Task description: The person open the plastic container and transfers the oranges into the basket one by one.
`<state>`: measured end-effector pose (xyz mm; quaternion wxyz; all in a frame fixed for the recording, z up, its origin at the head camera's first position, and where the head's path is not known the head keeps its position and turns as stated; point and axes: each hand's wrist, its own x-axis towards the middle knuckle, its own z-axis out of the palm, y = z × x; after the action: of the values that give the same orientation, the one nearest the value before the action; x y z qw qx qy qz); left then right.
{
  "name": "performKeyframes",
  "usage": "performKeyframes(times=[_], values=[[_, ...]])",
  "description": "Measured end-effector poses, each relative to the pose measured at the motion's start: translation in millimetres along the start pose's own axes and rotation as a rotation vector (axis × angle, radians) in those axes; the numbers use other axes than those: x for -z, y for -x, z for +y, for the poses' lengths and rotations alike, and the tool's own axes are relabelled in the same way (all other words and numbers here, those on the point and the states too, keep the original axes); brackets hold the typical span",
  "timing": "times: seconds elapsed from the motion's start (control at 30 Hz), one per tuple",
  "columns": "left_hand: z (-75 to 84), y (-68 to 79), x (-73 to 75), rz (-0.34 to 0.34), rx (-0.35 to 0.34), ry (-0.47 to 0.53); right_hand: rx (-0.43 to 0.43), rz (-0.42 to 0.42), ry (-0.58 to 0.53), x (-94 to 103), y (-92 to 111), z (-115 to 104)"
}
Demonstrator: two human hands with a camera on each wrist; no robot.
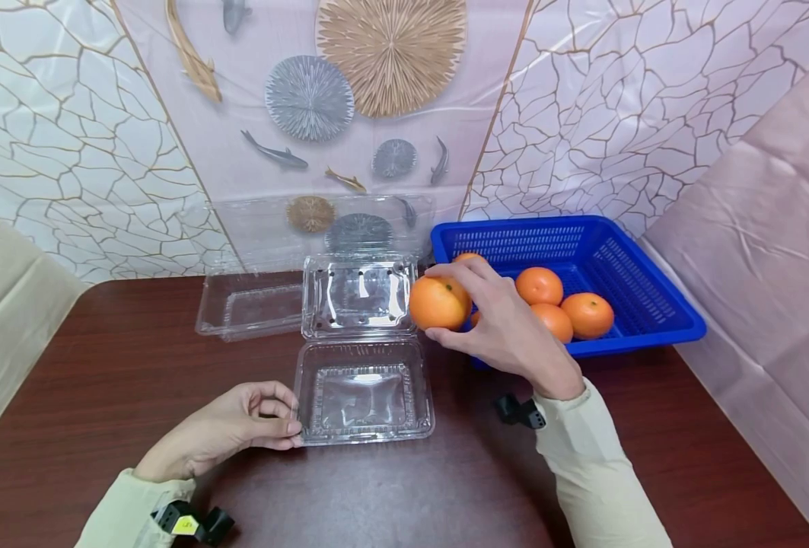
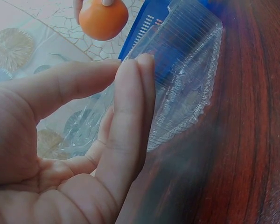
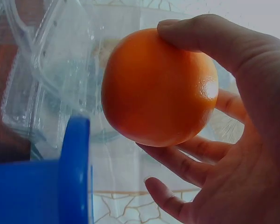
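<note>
My right hand (image 1: pixel 507 323) grips an orange (image 1: pixel 440 303) between thumb and fingers, in the air by the left rim of a blue basket (image 1: pixel 657 335). In the right wrist view the same orange (image 3: pixel 158 88) sits against the fingers, clear of the basket's blue rim (image 3: pixel 75 163). On the table lies a clear plastic clamshell container (image 1: pixel 363 399), its lid (image 1: pixel 359 297) tilted up behind it. With thumb and fingertips, my left hand (image 1: pixel 240 426) pinches the container's near left edge. The left wrist view shows the container's ridged wall (image 2: pixel 186 88) beyond those fingers.
Several more oranges (image 1: pixel 539 286) lie inside the basket at the right. Behind the container, another clear plastic container (image 1: pixel 253 304) stands open on the brown table (image 1: pixel 103 365). A patterned sheet (image 1: pixel 390 152) hangs behind the table's back edge.
</note>
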<state>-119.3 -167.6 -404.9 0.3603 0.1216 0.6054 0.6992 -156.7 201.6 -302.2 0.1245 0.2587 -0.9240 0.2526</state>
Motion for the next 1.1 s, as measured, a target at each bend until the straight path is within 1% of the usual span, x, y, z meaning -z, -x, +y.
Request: performKeyframes(times=[0.1, 0.23, 0.53, 0.67, 0.8, 0.9, 1.1], values=[[0.3, 0.0, -0.3, 0.005, 0.004, -0.005, -0.007, 0.007, 0.007, 1.0, -0.5, 5.8], [0.4, 0.4, -0.4, 0.006, 0.006, -0.006, -0.039, 0.007, 0.016, 1.6, -0.9, 10.6], [1.4, 0.5, -0.8, 0.010, 0.010, -0.010, -0.135, 0.016, 0.003, 9.9, 2.9, 18.2], [2.6, 1.4, -0.5, 0.000, 0.004, -0.005, -0.177, 0.035, 0.033, 15.6, 5.3, 24.8], [3.0, 1.9, -0.6, 0.000, 0.007, -0.003, -0.195, 0.045, 0.062, 21.0, 7.4, 32.7], [2.5, 1.5, -0.8, 0.007, 0.015, -0.003, -0.216, 0.032, 0.067, 23.8, 8.3, 37.5], [1.7, 1.5, 0.1, -0.001, 0.006, 0.001, -0.304, -0.023, 0.060, 26.5, 8.4, 41.6]])
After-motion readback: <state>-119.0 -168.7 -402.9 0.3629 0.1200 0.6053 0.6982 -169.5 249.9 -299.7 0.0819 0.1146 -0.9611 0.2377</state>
